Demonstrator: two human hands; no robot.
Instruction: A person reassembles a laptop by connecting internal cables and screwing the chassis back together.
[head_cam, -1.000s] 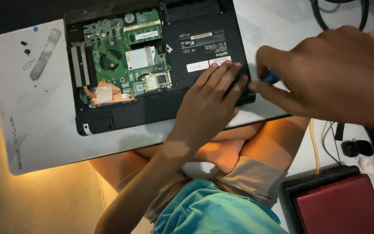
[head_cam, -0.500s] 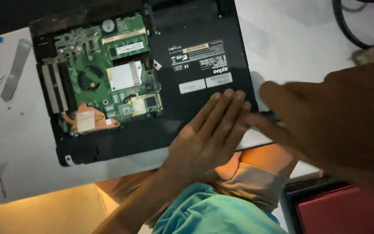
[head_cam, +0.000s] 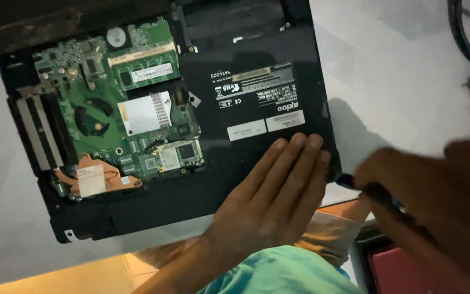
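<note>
A black laptop (head_cam: 257, 81) lies upside down with its bottom cover off, so the green circuit board (head_cam: 121, 109) with a copper heat pipe shows on the left half. My left hand (head_cam: 273, 201) presses flat on the laptop's near right corner, fingers together. My right hand (head_cam: 436, 201) comes in from the right, blurred, and grips a dark screwdriver (head_cam: 376, 190) with a blue end that touches the laptop's right edge beside my left fingertips.
The laptop rests on a white board (head_cam: 398, 81) over my lap. A red and black case (head_cam: 409, 272) lies at the lower right. A black cable (head_cam: 463, 38) loops at the top right. My teal shirt (head_cam: 284, 272) fills the bottom middle.
The view has closed in and the laptop sits larger in frame. My left hand stays flat on the corner; my right hand has dropped lower, and the tool tip stays at the right edge.
</note>
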